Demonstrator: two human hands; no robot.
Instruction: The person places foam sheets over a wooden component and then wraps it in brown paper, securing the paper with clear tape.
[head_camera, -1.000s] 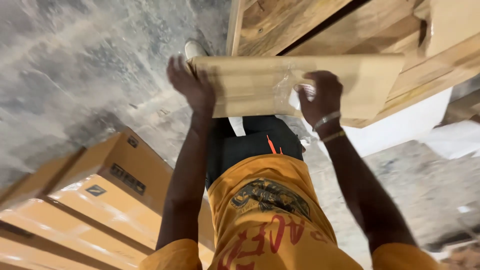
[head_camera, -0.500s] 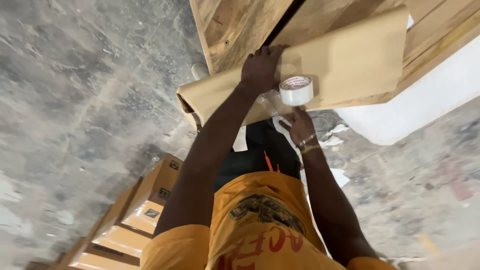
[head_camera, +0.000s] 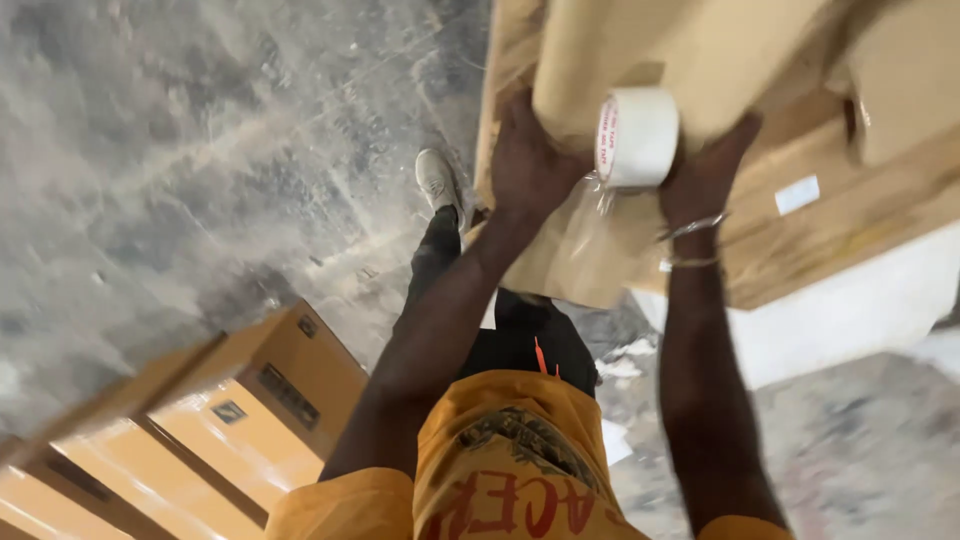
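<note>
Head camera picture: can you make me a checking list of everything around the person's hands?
Surface: wooden worktop under the package; grey concrete floor below.
Job's things: kraft-paper-wrapped package; white roll of clear packing tape, a clear strip trailing from it.
Clutter: paper scraps on the floor.
Grips: left hand pressed flat on the package; right hand holding the tape roll against it, two bracelets at the wrist.
Cables: nothing seen.
Surroundings: stacked orange-brown cartons; white block; the person's grey shoe.
</note>
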